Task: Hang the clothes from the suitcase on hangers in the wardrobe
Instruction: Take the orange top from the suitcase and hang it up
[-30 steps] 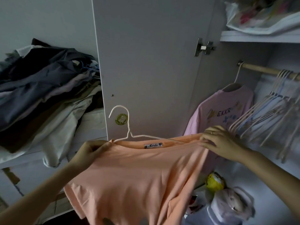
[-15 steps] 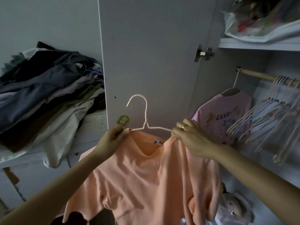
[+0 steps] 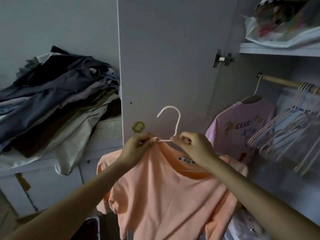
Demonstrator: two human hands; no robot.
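left hand point(image 3: 138, 149), right hand point(image 3: 194, 148) pinch peach shirt point(image 3: 166, 193) collar | hanger point(image 3: 171, 122) hook free

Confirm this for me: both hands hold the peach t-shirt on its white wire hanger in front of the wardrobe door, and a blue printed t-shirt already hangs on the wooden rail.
One detail is wrong: the printed t-shirt on the wooden rail is pink, not blue, as the head view shows. The rest stands: left hand and right hand hold the peach t-shirt on its white wire hanger before the wardrobe door.
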